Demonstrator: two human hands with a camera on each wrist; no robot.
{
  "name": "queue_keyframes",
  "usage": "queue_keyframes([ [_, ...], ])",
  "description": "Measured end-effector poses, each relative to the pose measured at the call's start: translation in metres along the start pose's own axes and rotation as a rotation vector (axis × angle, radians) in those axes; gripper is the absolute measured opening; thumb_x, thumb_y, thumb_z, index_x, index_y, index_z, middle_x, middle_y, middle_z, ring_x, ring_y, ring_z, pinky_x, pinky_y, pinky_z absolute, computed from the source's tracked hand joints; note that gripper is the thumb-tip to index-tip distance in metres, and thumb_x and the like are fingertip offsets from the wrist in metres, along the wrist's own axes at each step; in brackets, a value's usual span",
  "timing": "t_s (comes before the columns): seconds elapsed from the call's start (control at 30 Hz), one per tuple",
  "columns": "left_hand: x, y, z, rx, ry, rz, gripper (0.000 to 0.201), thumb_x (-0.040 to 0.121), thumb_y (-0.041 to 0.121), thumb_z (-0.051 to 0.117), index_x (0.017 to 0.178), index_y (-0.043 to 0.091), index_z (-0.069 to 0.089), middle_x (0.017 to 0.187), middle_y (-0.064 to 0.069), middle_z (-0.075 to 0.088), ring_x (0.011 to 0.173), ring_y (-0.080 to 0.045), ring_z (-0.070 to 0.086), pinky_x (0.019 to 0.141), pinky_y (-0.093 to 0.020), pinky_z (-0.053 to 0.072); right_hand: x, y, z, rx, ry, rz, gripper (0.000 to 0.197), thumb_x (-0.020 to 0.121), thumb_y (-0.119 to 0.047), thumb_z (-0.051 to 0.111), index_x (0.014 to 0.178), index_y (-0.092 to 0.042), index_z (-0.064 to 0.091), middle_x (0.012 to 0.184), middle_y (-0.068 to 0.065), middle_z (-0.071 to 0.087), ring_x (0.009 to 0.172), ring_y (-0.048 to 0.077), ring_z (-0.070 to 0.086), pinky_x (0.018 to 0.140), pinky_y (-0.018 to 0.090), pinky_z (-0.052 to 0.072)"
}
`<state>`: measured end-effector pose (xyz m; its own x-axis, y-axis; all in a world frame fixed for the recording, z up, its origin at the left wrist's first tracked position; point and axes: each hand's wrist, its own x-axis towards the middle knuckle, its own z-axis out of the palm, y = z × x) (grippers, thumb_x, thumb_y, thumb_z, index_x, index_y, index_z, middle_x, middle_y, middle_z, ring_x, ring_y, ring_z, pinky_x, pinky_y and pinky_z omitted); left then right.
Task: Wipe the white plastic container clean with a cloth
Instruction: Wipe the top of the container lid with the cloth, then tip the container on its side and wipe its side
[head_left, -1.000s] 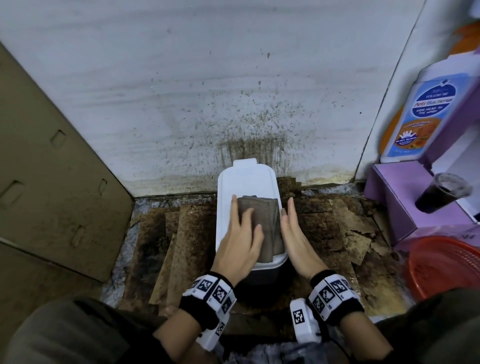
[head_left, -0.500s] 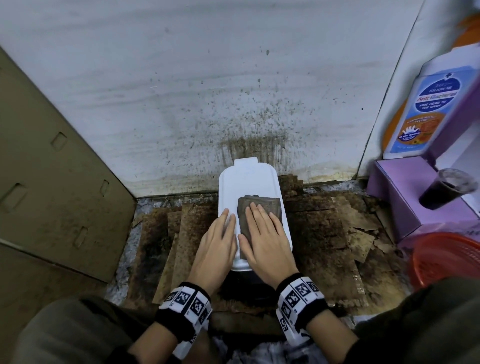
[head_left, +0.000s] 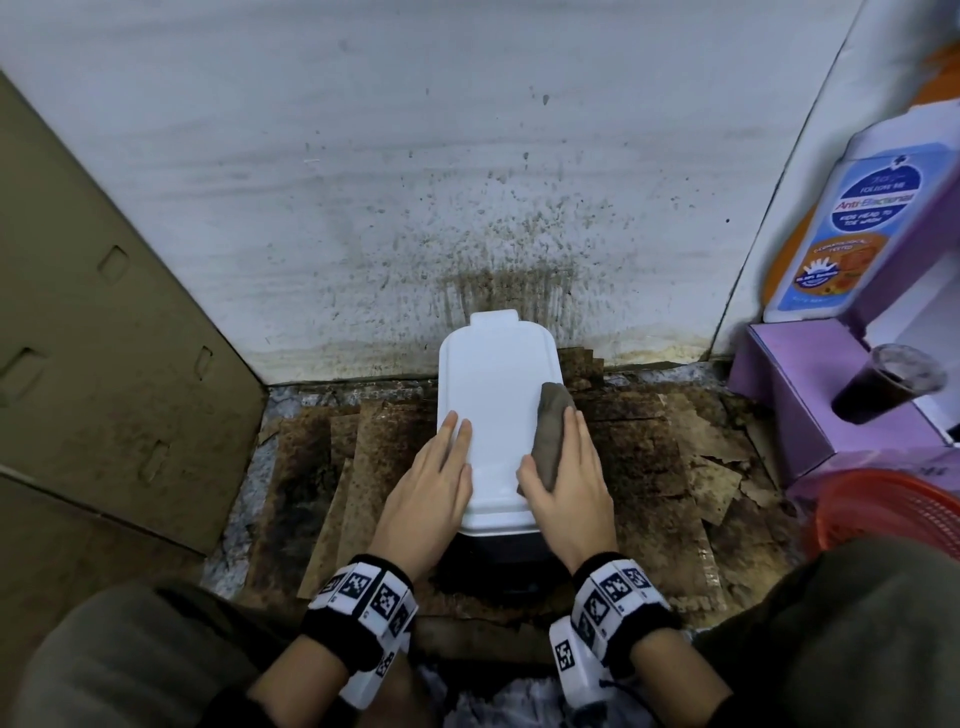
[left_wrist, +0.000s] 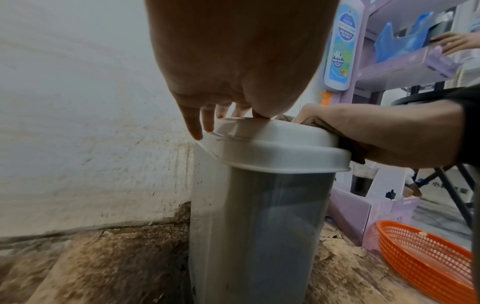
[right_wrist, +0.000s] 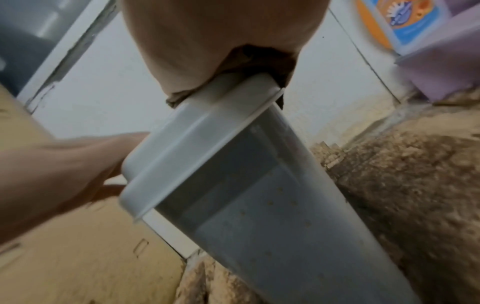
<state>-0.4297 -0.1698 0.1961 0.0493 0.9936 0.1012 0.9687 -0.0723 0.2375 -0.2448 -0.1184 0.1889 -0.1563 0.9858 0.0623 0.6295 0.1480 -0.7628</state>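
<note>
A person crouched over a tall white plastic container (head_left: 496, 410) works a grey-brown cloth (head_left: 549, 434) along the lid's 3 o'clock edge, where half a second ago the same cloth lay flat across the middle of the lid under the right hand. That shift suggests the top face has been covered and the wipe is now turning to the rim and side. The right hand (head_left: 563, 486) wraps the bunched cloth over the lip, thumb on the lid and fingers curled down the outside, as the left-wrist view confirms. The left hand (head_left: 434, 480) lies flat with straight fingers pressed on the lid's 9 o'clock edge, steadying the container without gripping it. The container stands upright on stained cardboard sheets (head_left: 644, 467) against a spattered white wall (head_left: 467, 156), at 12 o'clock from the person's knees. Its lid is closed, and through the translucent body the wrist views show a dark mass filling the lower part; what it is cannot be told. At 3 o'clock a clear cup (head_left: 883, 384) holding a dark drink sits on a purple box (head_left: 795, 395), and an orange mesh basket (left_wrist: 426, 259) on the floor beside it appears empty.
</note>
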Motion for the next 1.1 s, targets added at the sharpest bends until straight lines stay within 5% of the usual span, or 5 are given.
queue_keyframes([
  [0.33, -0.002, -0.006, -0.006, -0.181, -0.008, -0.053, 0.056, 0.109, 0.039, 0.025, 0.163, 0.033, 0.008, 0.169, 0.019, -0.003, 0.148, -0.004, 0.021, 0.098, -0.023, 0.048, 0.020, 0.013, -0.018, 0.628, -0.144, 0.286, 0.058, 0.094, -0.029, 0.052, 0.144, -0.052, 0.034, 0.133, -0.012, 0.059, 0.115, 0.016, 0.060, 0.102, 0.051, 0.049],
  [0.57, 0.001, -0.007, -0.006, -0.170, 0.014, -0.132, 0.054, 0.108, 0.030, 0.036, 0.160, 0.022, 0.026, 0.169, 0.003, 0.017, 0.151, -0.016, 0.022, 0.120, -0.034, 0.022, 0.016, 0.005, -0.008, 0.764, -0.090, 0.281, 0.063, 0.090, -0.038, 0.071, 0.146, -0.040, 0.042, 0.139, -0.015, 0.053, 0.127, 0.010, 0.054, 0.108, 0.043, 0.048],
  [0.77, 0.003, -0.009, -0.002, -0.226, 0.203, -0.199, 0.049, 0.101, 0.033, 0.043, 0.143, 0.009, 0.049, 0.152, -0.008, 0.043, 0.144, -0.023, 0.035, 0.120, -0.039, 0.029, 0.014, -0.004, 0.006, 0.891, -0.043, 0.327, 0.051, 0.089, -0.032, 0.061, 0.140, -0.037, 0.054, 0.134, -0.009, 0.064, 0.122, 0.015, 0.062, 0.105, 0.047, 0.050],
  [0.9, 0.006, -0.006, -0.002, -0.274, 0.224, -0.165, 0.052, 0.102, 0.037, 0.040, 0.148, 0.012, 0.046, 0.154, -0.001, 0.040, 0.145, -0.015, 0.033, 0.121, -0.029, 0.023, 0.015, -0.012, 0.012, 1.023, -0.039, 0.370, 0.033, 0.100, -0.016, 0.051, 0.129, -0.028, 0.064, 0.120, -0.001, 0.073, 0.115, 0.022, 0.067, 0.101, 0.041, 0.052],
  [1.1, 0.016, -0.001, -0.004, -0.320, 0.155, -0.197, 0.059, 0.106, 0.042, 0.040, 0.157, 0.016, 0.031, 0.164, 0.002, 0.025, 0.151, -0.013, 0.020, 0.125, -0.031, 0.017, 0.011, -0.017, 0.026, 1.082, -0.129, 0.412, 0.038, 0.095, -0.030, 0.054, 0.131, -0.026, 0.064, 0.128, 0.001, 0.070, 0.123, 0.024, 0.063, 0.111, 0.051, 0.043],
])
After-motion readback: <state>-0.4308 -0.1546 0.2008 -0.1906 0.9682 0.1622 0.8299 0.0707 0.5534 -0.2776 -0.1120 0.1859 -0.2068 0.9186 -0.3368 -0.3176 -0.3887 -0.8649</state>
